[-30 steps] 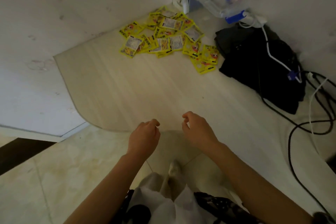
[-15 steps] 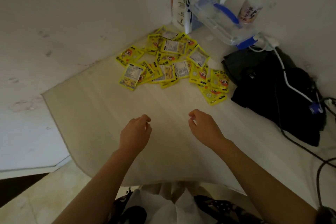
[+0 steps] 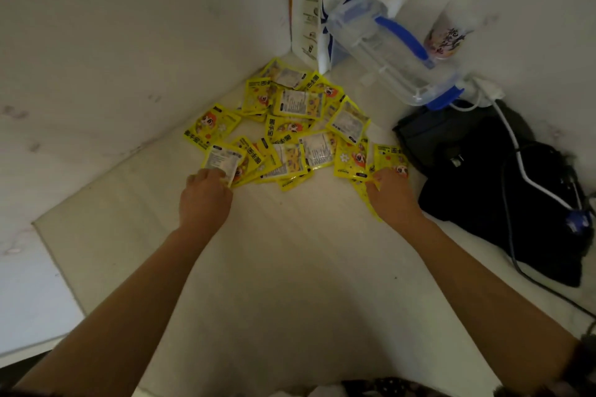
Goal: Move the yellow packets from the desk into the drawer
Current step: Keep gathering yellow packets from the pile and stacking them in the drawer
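Note:
Several yellow packets (image 3: pixel 290 126) lie in a loose overlapping pile in the far corner of the pale wooden desk (image 3: pixel 290 251). My left hand (image 3: pixel 204 196) rests at the pile's near left edge, fingers curled on a packet with a white label (image 3: pixel 222 163). My right hand (image 3: pixel 392 195) is at the pile's near right edge, fingers pinching a yellow packet (image 3: pixel 367 190) that lies partly under the hand. No drawer is in view.
A black bag (image 3: pixel 483 177) with white and black cables over it lies at the right. A clear plastic jug with blue handle (image 3: pixel 387 55), a white paper bag (image 3: pixel 335 3) and a cup (image 3: pixel 446 39) stand in the corner. White walls close the left and back.
Both hands have reached forward across the desk from its near edge to the packet pile and now touch packets. The camera has moved closer to the corner.

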Motion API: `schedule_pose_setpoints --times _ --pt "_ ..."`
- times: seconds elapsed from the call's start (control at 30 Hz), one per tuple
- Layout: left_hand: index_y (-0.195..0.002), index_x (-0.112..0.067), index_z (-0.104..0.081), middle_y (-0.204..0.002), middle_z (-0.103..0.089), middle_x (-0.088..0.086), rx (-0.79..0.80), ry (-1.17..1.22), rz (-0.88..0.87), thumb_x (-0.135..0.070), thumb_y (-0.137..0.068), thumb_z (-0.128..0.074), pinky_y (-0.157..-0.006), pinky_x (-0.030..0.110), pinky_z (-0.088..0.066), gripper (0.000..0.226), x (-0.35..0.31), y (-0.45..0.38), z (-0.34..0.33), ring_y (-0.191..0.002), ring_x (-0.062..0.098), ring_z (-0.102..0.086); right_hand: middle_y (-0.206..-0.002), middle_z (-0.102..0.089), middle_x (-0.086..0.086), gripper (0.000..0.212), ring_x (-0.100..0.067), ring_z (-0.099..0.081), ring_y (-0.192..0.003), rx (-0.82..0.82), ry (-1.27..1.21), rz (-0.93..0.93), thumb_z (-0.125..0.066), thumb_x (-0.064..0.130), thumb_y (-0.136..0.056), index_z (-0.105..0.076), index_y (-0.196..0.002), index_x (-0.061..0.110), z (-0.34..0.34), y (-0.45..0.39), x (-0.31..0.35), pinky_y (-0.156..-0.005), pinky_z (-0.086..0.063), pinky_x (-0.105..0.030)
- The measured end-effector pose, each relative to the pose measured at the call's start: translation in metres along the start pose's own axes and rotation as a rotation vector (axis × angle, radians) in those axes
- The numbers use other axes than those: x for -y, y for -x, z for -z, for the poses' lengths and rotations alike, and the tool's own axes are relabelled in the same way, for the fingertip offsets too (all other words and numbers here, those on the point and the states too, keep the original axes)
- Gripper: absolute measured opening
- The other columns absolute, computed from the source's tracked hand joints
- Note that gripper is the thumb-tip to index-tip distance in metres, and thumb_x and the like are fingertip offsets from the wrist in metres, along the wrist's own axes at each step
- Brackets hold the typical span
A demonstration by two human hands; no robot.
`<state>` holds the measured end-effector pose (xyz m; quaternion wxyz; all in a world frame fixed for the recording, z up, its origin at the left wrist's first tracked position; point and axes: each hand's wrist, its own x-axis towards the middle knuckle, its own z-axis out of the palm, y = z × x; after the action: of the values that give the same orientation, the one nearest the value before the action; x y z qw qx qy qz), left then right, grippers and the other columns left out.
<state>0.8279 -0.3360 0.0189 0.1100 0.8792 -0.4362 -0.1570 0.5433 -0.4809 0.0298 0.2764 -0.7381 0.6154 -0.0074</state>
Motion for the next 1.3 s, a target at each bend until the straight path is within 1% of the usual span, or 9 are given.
schedule_pose_setpoints --times 0.23,0.43,0.57,0.67,0.77,0.93,1.03,1.17,1.3 --pt "-0.134 -0.001 -0.041 -0.137 -0.045 0.023 -0.007 0.053 0.199 -0.020 -0.086 -0.059 -0.098 0.051 -0.038 0.054 0.003 -0.045 -0.005 -0.126 0.042 -0.038 -0.130 -0.048 -0.023 0.038 -0.038 -0.048 -0.118 -0.015 0.238 -0.062 -0.043 0.021 -0.097 -0.045 -0.126 -0.003 0.003 -0.044 -0.011 -0.093 -0.040 -0.039" --pt "-0.131 -0.004 -0.039 -0.129 -0.049 0.022 0.018 0.121 0.297 -0.051 -0.081 -0.063 -0.095 0.050 -0.039 0.073 -0.003 -0.050 -0.019 -0.118 0.043 -0.042 -0.145 -0.030 -0.021 0.044 -0.041 -0.035 -0.129 0.030 0.312 -0.161 -0.048 0.011 -0.091 -0.037 -0.133 0.005 -0.011 -0.057 -0.020 -0.101 -0.038 -0.046" --pt "-0.131 -0.007 -0.040 -0.128 -0.049 0.020 -0.027 0.133 0.295 -0.054 -0.075 -0.070 -0.094 0.050 -0.040 0.079 0.000 -0.044 -0.023 -0.117 0.042 -0.043 -0.154 -0.009 -0.024 0.048 -0.045 -0.029 -0.134 0.006 0.294 -0.202 -0.052 0.004 -0.089 -0.039 -0.135 0.012 -0.017 -0.057 -0.024 -0.102 -0.039 -0.052" --pt "-0.133 -0.010 -0.041 -0.130 -0.049 0.017 -0.035 0.141 0.293 -0.048 -0.076 -0.070 -0.093 0.050 -0.039 0.074 0.002 -0.034 -0.024 -0.117 0.041 -0.043 -0.151 -0.017 -0.027 0.043 -0.047 -0.032 -0.133 -0.013 0.289 -0.152 -0.053 0.002 -0.090 -0.045 -0.130 0.013 -0.020 -0.054 -0.030 -0.101 -0.042 -0.053" --pt "-0.132 -0.012 -0.041 -0.128 -0.051 0.017 -0.043 0.151 0.297 -0.037 -0.077 -0.072 -0.091 0.049 -0.040 0.069 0.006 -0.021 -0.028 -0.115 0.040 -0.044 -0.138 -0.036 -0.025 0.036 -0.045 -0.043 -0.121 -0.063 0.263 -0.113 -0.047 -0.007 -0.088 -0.050 -0.119 0.010 -0.024 -0.046 -0.030 -0.089 -0.048 -0.055" --pt "-0.130 -0.015 -0.042 -0.122 -0.054 0.018 -0.043 0.254 0.308 -0.029 -0.078 -0.072 -0.082 0.046 -0.048 0.062 0.009 0.001 -0.031 -0.105 0.040 -0.055 -0.113 -0.055 -0.019 0.038 -0.041 -0.051 -0.103 -0.112 0.185 -0.040 -0.050 -0.008 -0.084 -0.049 -0.116 0.011 -0.028 -0.038 -0.033 -0.085 -0.046 -0.046" --pt "-0.129 -0.021 -0.040 -0.111 -0.060 0.015 -0.031 0.347 0.308 -0.031 -0.075 -0.074 -0.066 0.046 -0.057 0.064 0.009 0.007 -0.028 -0.084 0.039 -0.063 -0.110 -0.057 -0.020 0.054 -0.039 -0.053 -0.101 -0.096 0.059 -0.071 -0.066 0.001 -0.079 -0.043 -0.125 0.015 -0.023 -0.039 -0.032 -0.084 -0.048 -0.044" --pt "-0.131 -0.020 -0.043 -0.094 -0.063 0.008 0.000 0.437 0.349 -0.019 -0.076 -0.075 -0.042 0.024 -0.047 0.063 0.008 0.005 -0.022 -0.061 0.030 -0.065 -0.105 -0.057 -0.012 0.074 -0.030 -0.057 -0.094 -0.092 -0.150 -0.138 -0.071 -0.006 -0.072 -0.037 -0.134 0.016 -0.008 -0.038 -0.024 -0.079 -0.052 -0.038" --pt "-0.122 -0.020 -0.051 -0.093 -0.068 0.008 -0.007 0.419 0.281 -0.023 -0.075 -0.075 -0.051 0.028 -0.051 0.053 0.005 -0.013 -0.011 -0.065 0.030 -0.066 -0.098 -0.049 -0.001 0.073 -0.020 -0.054 -0.088 -0.085 -0.291 -0.150 -0.066 -0.007 -0.080 -0.031 -0.142 0.011 0.006 -0.025 -0.015 -0.079 -0.045 -0.030"
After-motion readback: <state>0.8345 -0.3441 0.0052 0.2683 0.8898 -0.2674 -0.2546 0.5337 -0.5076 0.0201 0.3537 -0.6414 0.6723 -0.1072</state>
